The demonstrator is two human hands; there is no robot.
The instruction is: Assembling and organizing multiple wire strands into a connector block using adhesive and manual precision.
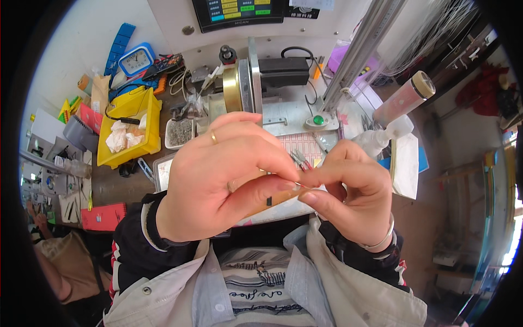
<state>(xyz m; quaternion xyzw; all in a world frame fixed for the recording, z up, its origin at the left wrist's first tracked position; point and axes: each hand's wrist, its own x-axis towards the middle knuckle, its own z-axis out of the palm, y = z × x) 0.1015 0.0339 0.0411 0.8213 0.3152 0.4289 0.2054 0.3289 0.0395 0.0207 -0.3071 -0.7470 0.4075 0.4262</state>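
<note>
My left hand (226,171) and my right hand (351,191) meet in front of my chest, their fingertips almost touching. Between them shows a thin, shiny wire-like piece (299,185), too small to name surely. Thumb and forefinger of my left hand pinch one end of it. My right thumb and forefinger close on the other end, with the remaining fingers curled in. A ring sits on a left finger and a bracelet on my right wrist. Just beyond the hands, red-handled pliers (300,159) lie on a pink patterned sheet (283,143).
A machine with a brass-coloured wheel (231,90) and a green button (317,120) stands ahead, under a screen (239,13). To the left are a yellow bin (131,155), a tray of small metal bits (180,132) and a red notebook (103,217). Clear bottles (376,143) stand right.
</note>
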